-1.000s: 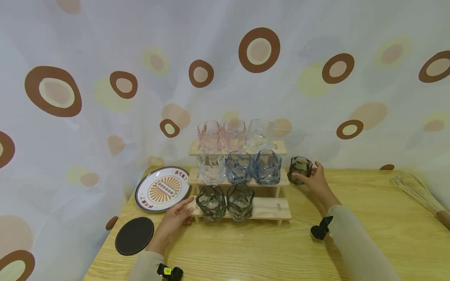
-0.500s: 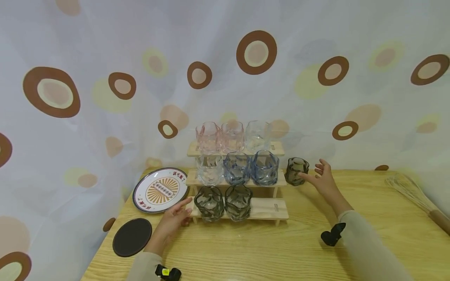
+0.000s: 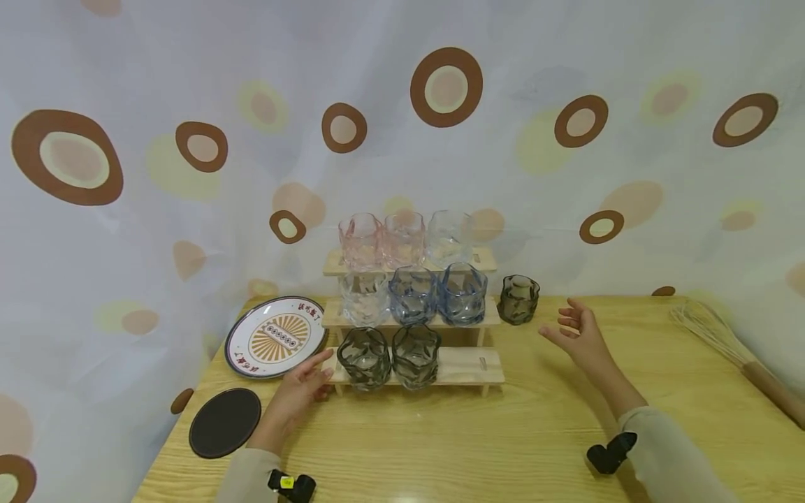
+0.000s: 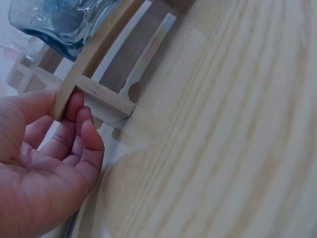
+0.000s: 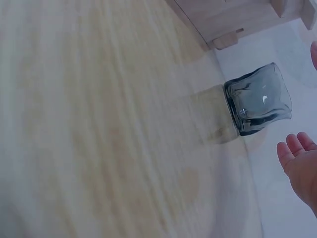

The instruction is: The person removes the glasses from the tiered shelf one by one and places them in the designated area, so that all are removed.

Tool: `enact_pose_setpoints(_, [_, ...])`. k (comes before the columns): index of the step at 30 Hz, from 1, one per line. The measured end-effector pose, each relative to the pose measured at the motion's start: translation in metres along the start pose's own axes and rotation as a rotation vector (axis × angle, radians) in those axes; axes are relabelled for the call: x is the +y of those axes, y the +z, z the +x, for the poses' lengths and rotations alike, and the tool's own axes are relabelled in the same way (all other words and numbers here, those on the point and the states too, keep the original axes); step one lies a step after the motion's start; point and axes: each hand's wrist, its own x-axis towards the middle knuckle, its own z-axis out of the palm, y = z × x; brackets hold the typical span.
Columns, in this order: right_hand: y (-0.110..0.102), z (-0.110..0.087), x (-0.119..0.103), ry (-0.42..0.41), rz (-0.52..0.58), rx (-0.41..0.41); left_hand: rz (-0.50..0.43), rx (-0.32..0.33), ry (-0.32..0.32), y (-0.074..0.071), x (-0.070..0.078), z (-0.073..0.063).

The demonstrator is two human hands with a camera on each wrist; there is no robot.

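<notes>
My left hand (image 3: 298, 388) pinches the left end of the lowest step of a three-tier wooden rack (image 3: 468, 365); the left wrist view shows thumb and fingers on either side of the board (image 4: 67, 94). Two dark grey glasses (image 3: 415, 358) stand on that step. Clear and blue glasses (image 3: 462, 295) fill the middle step, pink and clear ones (image 3: 404, 241) the top. A third grey glass (image 3: 518, 300) stands upright on the table right of the rack. My right hand (image 3: 580, 337) hovers apart from it, fingers loosely bent and holding nothing.
A white patterned plate (image 3: 242, 346) lies left of the rack, with a round black mat (image 3: 224, 423) in front of it. A whisk (image 3: 742, 356) lies at the table's right. Behind everything hangs a dotted curtain (image 3: 503, 140).
My right hand has let go of the grey glass and drawn back to the right and toward me. The left hand keeps its hold on the rack; the view has shifted slightly.
</notes>
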Motion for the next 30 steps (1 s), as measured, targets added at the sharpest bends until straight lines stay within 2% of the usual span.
enact_pose_setpoints(6, [0.016, -0.014, -0.009, -0.085, 0.044, -0.047, -0.03, -0.011, 0.006, -0.002, 0.002, -0.001])
enact_pose_setpoints(16, [0.05, -0.041, -0.038, -0.308, 0.206, -0.125, -0.024, -0.017, 0.017, -0.002, 0.001, -0.001])
enact_pose_setpoints(25, [0.074, -0.051, -0.054, -0.391, 0.257, -0.255, -0.03, -0.017, -0.013, -0.001, 0.004, -0.001])
enact_pose_setpoints(30, [0.095, -0.051, -0.063, -0.36, 0.258, -0.333, -0.03, -0.025, -0.018, -0.001, 0.004, -0.001])
